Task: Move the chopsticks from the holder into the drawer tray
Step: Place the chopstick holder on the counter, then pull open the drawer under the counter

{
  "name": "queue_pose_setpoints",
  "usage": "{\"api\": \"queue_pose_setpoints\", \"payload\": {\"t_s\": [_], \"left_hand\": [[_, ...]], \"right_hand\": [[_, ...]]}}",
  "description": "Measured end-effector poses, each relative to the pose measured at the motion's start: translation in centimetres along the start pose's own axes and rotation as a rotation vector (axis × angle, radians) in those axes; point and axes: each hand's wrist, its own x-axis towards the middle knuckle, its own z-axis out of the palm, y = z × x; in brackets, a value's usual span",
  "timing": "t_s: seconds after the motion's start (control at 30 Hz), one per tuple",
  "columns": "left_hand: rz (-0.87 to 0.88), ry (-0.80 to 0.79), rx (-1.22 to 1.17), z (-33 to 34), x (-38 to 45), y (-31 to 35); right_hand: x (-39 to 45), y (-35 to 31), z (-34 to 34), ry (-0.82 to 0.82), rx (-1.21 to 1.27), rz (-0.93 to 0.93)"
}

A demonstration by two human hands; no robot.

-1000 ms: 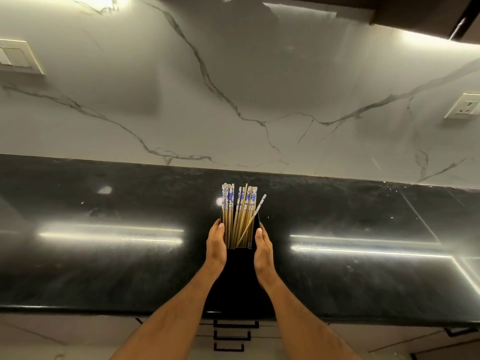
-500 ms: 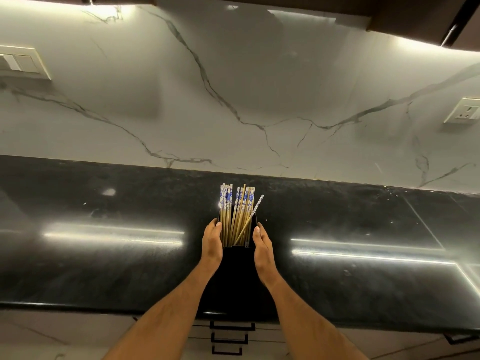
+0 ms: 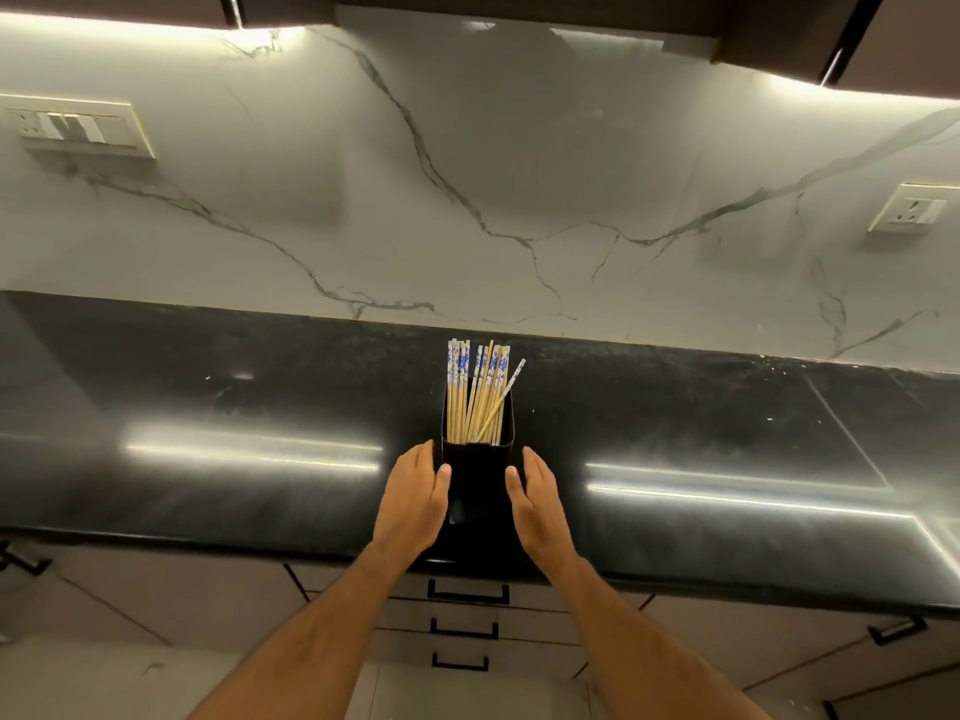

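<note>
A bundle of several bamboo chopsticks with blue-and-white patterned tops stands in a tall black holder on the black stone counter. One chopstick leans out to the right. My left hand lies flat against the holder's left side, and its thumb touches the front. My right hand mirrors it on the right side, fingers straight. Both hands sit below the holder's rim. No drawer tray is in view.
Below the counter's front edge are three stacked drawers with black handles, all closed. A marble backsplash rises behind the counter, with a switch plate at the left and a socket at the right. Dark upper cabinets hang overhead.
Both hands have slid down from beside the chopstick tops to the holder's lower sides. The holder's rim now shows above them. The view has tilted up slightly.
</note>
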Motion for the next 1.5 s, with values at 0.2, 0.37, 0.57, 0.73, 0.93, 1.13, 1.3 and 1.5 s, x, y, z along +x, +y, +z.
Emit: {"api": "queue_pose_setpoints", "payload": {"t_s": [0.2,0.37,0.57,0.73,0.93,1.13,1.3,1.5], "left_hand": [[0.261,0.048,0.373,-1.3,-5.8,-0.8],[0.330,-0.014,0.404,-1.2,-11.5,-2.6],[0.302,-0.212,0.441,0.6,-16.6,-5.2],[0.240,-0.310,0.525,3.4,-15.9,-7.3],[0.156,-0.481,0.618,7.8,-12.6,-7.8],[0.023,-0.654,0.347,11.9,-11.1,-10.6],[0.038,-0.409,0.394,14.9,-9.5,-12.1],[0.153,-0.377,0.543,16.0,-10.5,-13.9]], "right_hand": [[-5.8,0.9,0.9,0.054,-0.398,-0.165],[-11.8,2.0,2.7,0.065,-0.545,-0.230],[-15.3,4.9,4.3,-0.121,-0.755,-0.158],[-13.5,7.2,4.9,-0.233,-0.796,-0.029],[-9.5,9.3,7.8,-0.320,-0.813,-0.110],[-6.5,11.2,11.0,-0.439,-0.752,0.066],[-4.6,12.7,12.7,-0.433,-0.726,0.107],[-4.9,14.0,13.4,-0.332,-0.707,0.031]]}}
